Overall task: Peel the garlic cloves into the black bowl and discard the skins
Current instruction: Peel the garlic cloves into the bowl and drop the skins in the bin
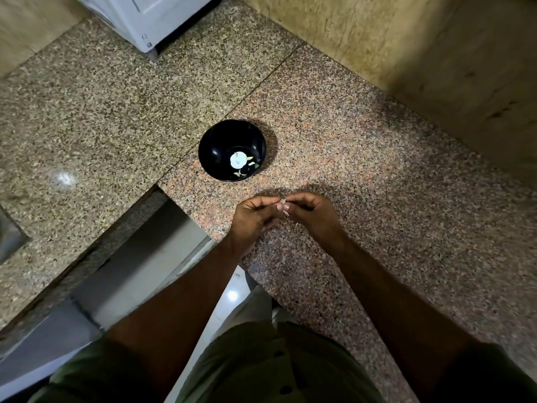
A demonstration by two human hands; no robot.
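Olive-green shirt fabric (255,370) fills the bottom edge, and two bare forearms reach forward from it over the speckled granite counter (392,175). Both hands meet on the near side of the black bowl (215,146), well clear of its rim. Left hand (255,216) and right hand (311,212) have their fingers curled, fingertips touching, pinching a small pale garlic clove (283,205) between them; it is mostly hidden, so how far it is peeled cannot be told. Inside the bowl lie a white garlic bulb (238,159) and a few loose pale pieces beside it. Beyond the bowl, at the far left, stands a white appliance (151,18).
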